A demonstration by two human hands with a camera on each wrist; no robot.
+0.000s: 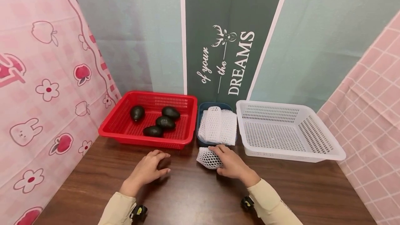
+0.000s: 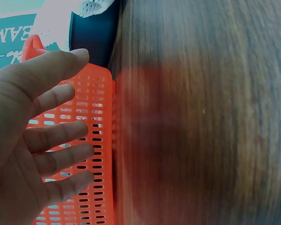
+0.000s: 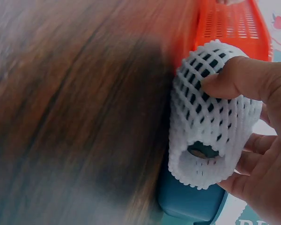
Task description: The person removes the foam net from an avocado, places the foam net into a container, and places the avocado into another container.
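Observation:
My right hand (image 1: 230,162) grips an avocado in a white foam net sleeve (image 1: 210,158), just in front of the blue bin. In the right wrist view, dark avocado skin (image 3: 203,149) shows through the open end of the foam net (image 3: 210,117), with the thumb on one side and the fingers on the other. My left hand (image 1: 149,168) holds nothing; its fingers are spread and relaxed above the table before the red basket (image 1: 107,127). Inside that basket lie several bare avocados (image 1: 165,123). A stack of white foam nets (image 1: 215,124) fills the blue bin (image 1: 200,138).
A white plastic basket (image 1: 290,153) stands on the right, with nothing seen inside. The wooden table (image 1: 193,197) runs in front of the containers. Printed cloths (image 1: 150,37) hang behind and at both sides.

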